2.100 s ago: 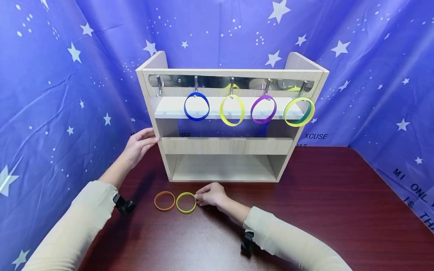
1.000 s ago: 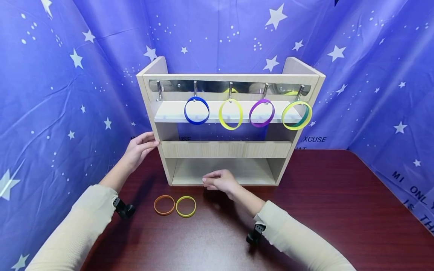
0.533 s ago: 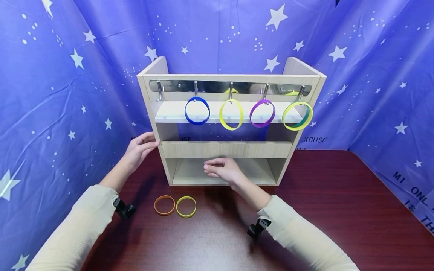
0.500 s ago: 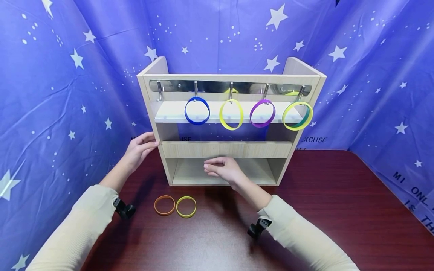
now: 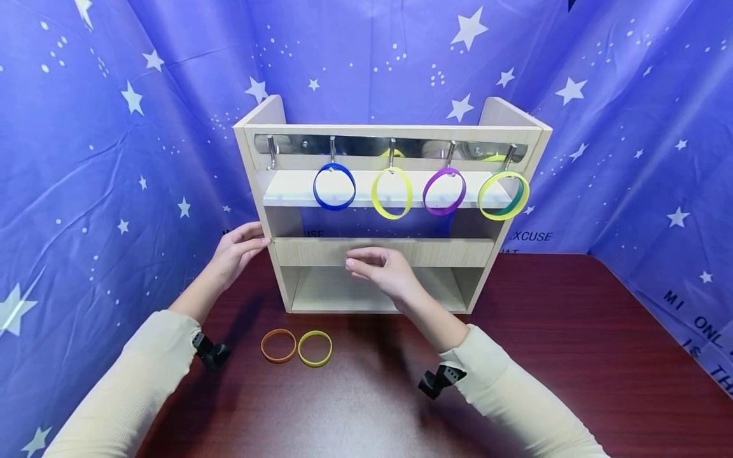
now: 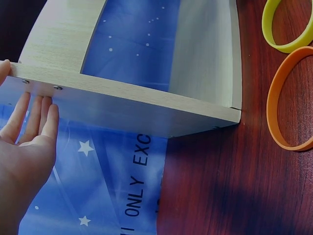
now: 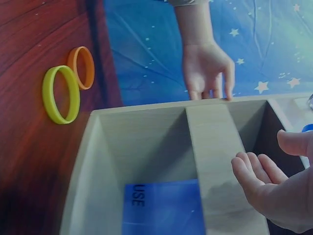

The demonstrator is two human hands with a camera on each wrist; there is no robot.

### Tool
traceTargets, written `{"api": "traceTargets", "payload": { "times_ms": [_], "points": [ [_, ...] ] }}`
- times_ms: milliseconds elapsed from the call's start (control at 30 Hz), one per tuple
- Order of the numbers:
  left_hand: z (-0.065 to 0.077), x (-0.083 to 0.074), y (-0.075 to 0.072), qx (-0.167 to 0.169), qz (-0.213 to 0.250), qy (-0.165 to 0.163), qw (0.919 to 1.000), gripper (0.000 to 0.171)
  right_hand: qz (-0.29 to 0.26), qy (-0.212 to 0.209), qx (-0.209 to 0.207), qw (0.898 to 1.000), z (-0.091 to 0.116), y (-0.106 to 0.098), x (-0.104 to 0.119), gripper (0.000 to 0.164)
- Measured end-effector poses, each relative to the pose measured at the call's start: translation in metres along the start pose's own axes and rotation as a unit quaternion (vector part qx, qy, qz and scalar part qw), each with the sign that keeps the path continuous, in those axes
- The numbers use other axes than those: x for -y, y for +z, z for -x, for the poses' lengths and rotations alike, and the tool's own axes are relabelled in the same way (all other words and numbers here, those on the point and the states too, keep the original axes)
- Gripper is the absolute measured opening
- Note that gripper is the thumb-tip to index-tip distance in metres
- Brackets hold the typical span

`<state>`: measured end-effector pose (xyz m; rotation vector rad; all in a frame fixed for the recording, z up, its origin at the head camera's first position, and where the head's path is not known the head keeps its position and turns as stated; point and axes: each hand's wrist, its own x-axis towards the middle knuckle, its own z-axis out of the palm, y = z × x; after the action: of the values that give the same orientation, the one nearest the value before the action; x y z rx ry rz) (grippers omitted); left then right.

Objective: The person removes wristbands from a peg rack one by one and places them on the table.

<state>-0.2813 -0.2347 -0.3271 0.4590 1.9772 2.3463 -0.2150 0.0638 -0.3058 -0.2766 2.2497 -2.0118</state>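
Observation:
My left hand [image 5: 235, 251] rests against the outer left side of a wooden shelf rack [image 5: 383, 252]. In the left wrist view its fairly straight fingers [image 6: 33, 117] touch the side panel, with the thumb at the front edge. Holding nothing, my right hand [image 5: 385, 270] hovers before the rack's middle crossbar; the right wrist view shows its thumb apart from softly bent fingers [image 7: 259, 171]. On the table, in front of the rack, an orange silicone wristband [image 5: 279, 346] and a yellow silicone wristband [image 5: 315, 348] lie flat, side by side.
Across the rack's top runs a metal hook rail [image 5: 361, 145]. Blue [image 5: 335, 207], yellow [image 5: 392, 216], purple [image 5: 444, 210] and yellow-and-green [image 5: 504, 216] wristbands hang from its hooks; the leftmost hook [image 5: 272, 152] is bare. A starry blue curtain [image 5: 183, 114] surrounds the dark red table [image 5: 550, 356].
My right hand has left the yellow wristband on the table and risen to the right, up to the crossbar. Both table wristbands stay put, and my left hand stays at the rack's side.

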Motion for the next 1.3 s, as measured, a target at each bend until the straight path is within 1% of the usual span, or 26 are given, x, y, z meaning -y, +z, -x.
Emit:
{"api": "traceTargets", "payload": {
  "times_ms": [200,333,500,633,867,1100,1200,1300],
  "points": [
    [0.000,0.000,0.001,-0.002,0.001,-0.001,1.0000,0.028,0.053,-0.050,-0.029,0.997,0.006,0.002,0.013,0.031],
    [0.000,0.000,0.001,-0.004,0.002,-0.001,1.0000,0.028,0.063,-0.078,-0.037,0.994,0.011,0.003,0.023,0.031],
    [0.001,0.000,0.000,-0.005,-0.004,-0.004,1.0000,0.026,0.060,-0.115,-0.037,0.991,0.016,0.003,0.035,0.030],
    [0.001,0.000,-0.001,-0.006,-0.013,-0.009,0.9999,0.025,0.053,-0.143,-0.049,0.987,0.018,0.002,0.043,0.029],
    [0.000,0.000,-0.001,-0.007,-0.017,-0.005,0.9998,0.025,0.011,-0.173,-0.088,0.981,0.014,0.000,0.055,0.029],
    [0.000,0.001,-0.001,-0.004,-0.010,0.000,0.9999,0.026,-0.001,-0.187,-0.122,0.975,0.007,0.000,0.057,0.030],
    [0.001,0.001,0.000,-0.005,-0.010,0.000,0.9999,0.026,-0.007,-0.191,-0.124,0.974,0.004,0.000,0.057,0.031],
    [0.001,0.001,0.001,-0.007,-0.010,-0.002,0.9999,0.026,-0.019,-0.202,-0.117,0.972,0.002,0.002,0.057,0.034]
  ]
}}
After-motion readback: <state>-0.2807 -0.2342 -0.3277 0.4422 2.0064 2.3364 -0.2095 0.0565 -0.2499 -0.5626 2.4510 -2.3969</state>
